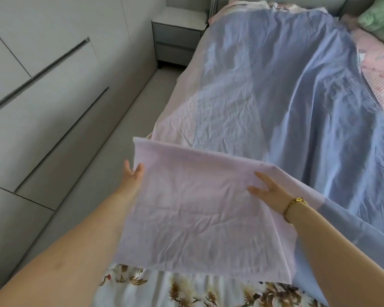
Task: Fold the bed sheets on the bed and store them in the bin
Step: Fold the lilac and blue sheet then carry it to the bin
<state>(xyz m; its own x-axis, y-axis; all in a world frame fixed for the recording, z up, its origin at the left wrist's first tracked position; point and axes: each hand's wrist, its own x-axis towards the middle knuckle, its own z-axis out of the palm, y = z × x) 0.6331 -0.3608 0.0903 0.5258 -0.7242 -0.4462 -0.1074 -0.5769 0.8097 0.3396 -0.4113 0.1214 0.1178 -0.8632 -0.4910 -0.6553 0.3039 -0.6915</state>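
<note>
At six o'clock, propped the pink flap (197,207) on a straight-fingered left hand (131,175) at nine, pressed it under a spread right hand (268,193) at three, gripped nothing; bed sheet (275,85) lengthwise toward twelve.

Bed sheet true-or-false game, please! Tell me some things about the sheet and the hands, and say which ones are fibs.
1. The right hand lies flat on the pink flap of the sheet. True.
2. The gold bracelet is on the left arm. False: it is on the wrist of the right hand.
3. The pillow in the far right corner is green. True.
4. The sheet is already in the bin. False: it lies spread out, and no bin is in view.
5. The left hand is a tight fist. False: its fingers are straight, at the flap's left edge.
</note>
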